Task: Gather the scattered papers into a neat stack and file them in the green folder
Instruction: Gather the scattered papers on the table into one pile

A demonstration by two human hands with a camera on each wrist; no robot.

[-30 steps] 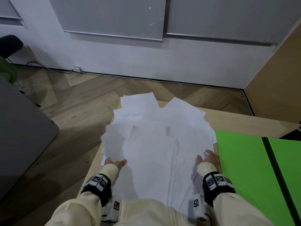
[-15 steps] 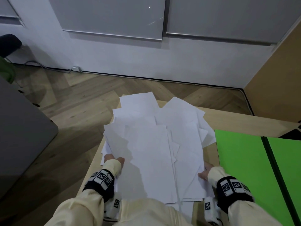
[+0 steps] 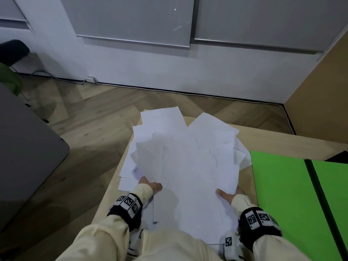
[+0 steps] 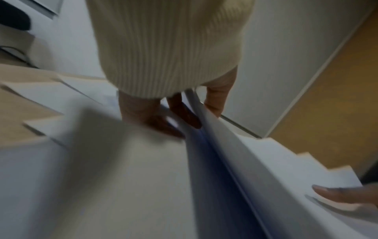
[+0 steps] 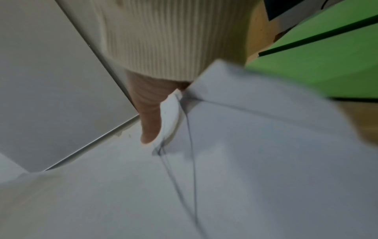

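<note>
A loose pile of white papers (image 3: pixel 188 162) lies spread on the light wooden table (image 3: pixel 273 140). My left hand (image 3: pixel 150 185) holds the pile's near left edge. In the left wrist view the left hand (image 4: pixel 206 119) pinches raised sheets (image 4: pixel 235 161), thumb above and fingers below. My right hand (image 3: pixel 228 195) holds the near right edge. In the right wrist view its thumb (image 5: pixel 149 116) lies on the papers (image 5: pixel 245 161) and the fingers are hidden beneath. The green folder (image 3: pixel 278 185) lies open flat to the right of the pile, also seen as the green folder (image 5: pixel 317 64).
The table's left edge runs just beside my left hand, with wooden floor (image 3: pixel 94 119) below it. A grey tabletop (image 3: pixel 22 157) stands further left. A brown panel (image 3: pixel 320 81) rises at the back right. A dark object (image 3: pixel 339 157) sits behind the folder.
Both hands have drawn nearer to me and closer together, pulling the sheets into a narrower pile. They now hold the near edges, which are lifted.
</note>
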